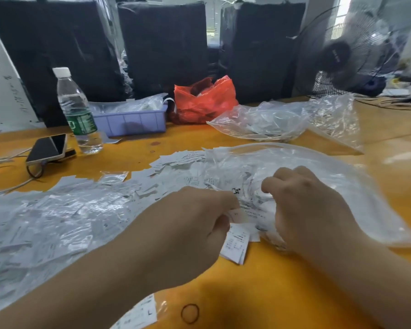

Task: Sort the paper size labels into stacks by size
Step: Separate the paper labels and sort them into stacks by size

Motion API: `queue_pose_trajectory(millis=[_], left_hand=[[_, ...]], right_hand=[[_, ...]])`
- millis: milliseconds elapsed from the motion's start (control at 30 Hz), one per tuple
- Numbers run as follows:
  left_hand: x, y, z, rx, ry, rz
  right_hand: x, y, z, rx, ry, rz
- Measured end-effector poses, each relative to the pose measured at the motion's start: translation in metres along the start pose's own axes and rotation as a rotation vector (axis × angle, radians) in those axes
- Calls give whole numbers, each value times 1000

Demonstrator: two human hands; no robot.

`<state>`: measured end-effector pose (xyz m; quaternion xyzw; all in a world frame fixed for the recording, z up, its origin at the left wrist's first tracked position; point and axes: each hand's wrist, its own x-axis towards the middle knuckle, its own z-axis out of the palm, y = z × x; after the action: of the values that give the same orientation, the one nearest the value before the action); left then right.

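Note:
White paper size labels (176,160) lie scattered over the orange table (259,288), many under clear plastic at the left (45,224). My left hand (190,224) grips a small stack of labels (236,245) near the table's middle, its fingers curled round the stack's top. My right hand (306,210) rests with curled fingers on a clear plastic bag (318,167) with labels inside, just right of the stack. Whether it pinches a label is hidden. A label marked L (140,314) lies at the near edge.
A water bottle (77,112), a phone (48,148) with cable, a purple tray (133,122), a red plastic bag (204,100) and another clear bag (282,119) stand at the back. A fan (351,58) is at the far right. A rubber band (189,313) lies near me.

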<state>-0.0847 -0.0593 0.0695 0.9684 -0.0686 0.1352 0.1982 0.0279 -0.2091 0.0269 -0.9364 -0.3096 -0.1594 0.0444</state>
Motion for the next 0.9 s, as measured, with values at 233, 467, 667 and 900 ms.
queue_pose_trajectory(millis=[233,467,667,900], left_hand=[[28,-4,16,32,-116,1],[29,-13,19,-64,-180,-72],[23,-16,11,-73,-173,-90],[11,-21,8,-21,-155,-86]], right_hand=[[-3,3,12,-19,-153,106],[-2,2,11,38,-18,75],[-3,3,13,257,112,91],[-6,0,13,367,222,75]])
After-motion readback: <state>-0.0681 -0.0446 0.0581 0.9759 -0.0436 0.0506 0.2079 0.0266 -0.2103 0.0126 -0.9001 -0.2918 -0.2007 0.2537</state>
